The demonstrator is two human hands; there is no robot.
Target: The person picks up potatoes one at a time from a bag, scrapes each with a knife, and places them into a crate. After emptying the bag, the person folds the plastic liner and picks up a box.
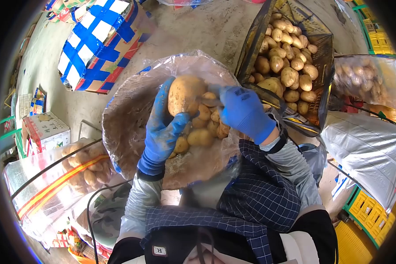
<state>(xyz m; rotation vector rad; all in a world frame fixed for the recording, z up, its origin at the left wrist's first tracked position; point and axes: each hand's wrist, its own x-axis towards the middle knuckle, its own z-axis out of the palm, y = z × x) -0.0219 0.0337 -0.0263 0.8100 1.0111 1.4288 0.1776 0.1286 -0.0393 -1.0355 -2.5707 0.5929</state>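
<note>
A big tan potato (185, 95) rests in my left hand (161, 131), whose blue-gloved fingers and thumb close around its left side and underside. To its right is my right hand (245, 111), also in a blue glove, with the fingers curled in. A narrow, blurred greyish-brown piece shows between those fingers and the potato; its kind cannot be made out. Both hands are above a wide basket (132, 114) lined with clear plastic. Several potatoes (200, 137) lie in it below my hands, partly hidden by them.
A black-lined crate (251, 48) heaped with potatoes stands at the upper right. Beyond it is a clear bag of potatoes (361, 77). A blue-and-white taped box (94, 44) sits at the upper left. Another clear bag (86, 169) holds potatoes at the left, near a white carton (48, 130).
</note>
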